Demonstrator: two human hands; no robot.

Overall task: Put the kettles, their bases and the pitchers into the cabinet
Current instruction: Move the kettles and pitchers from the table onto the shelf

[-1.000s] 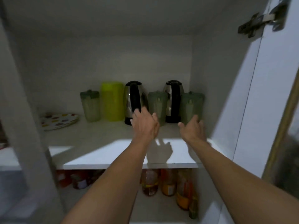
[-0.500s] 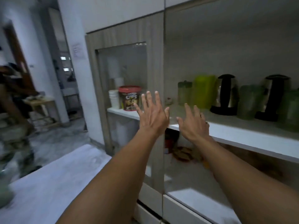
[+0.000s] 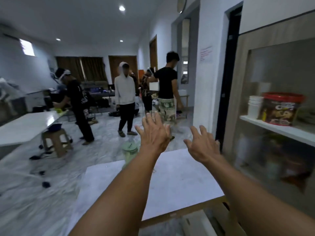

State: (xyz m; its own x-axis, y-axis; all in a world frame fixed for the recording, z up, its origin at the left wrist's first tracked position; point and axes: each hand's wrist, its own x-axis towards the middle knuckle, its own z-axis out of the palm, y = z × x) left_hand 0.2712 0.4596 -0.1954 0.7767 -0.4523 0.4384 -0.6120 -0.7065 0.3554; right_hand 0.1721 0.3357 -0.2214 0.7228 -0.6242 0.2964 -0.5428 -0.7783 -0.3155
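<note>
Pale green pitcher (image 3: 129, 151) upright at far edge of white table (image 3: 179, 181), partly hidden behind left forearm. Left hand (image 3: 156, 133) just at its 2 o'clock, fingers spread, holding nothing. Right hand (image 3: 202, 145) at 3 o'clock of the left, also splayed and empty. Cabinet (image 3: 279, 99) at 3 o'clock: cereal tub (image 3: 279, 109) beside stacked white cups (image 3: 254, 106) on shelf.

The single head-worn view looks forward and slightly down, over a white table (image 3: 179, 181) into a room.

shared indoor hall, marble floor (image 3: 105, 147), white tables (image 3: 25, 126), glass-front cabinet (image 3: 279, 116), people standing (image 3: 125, 92)
</note>
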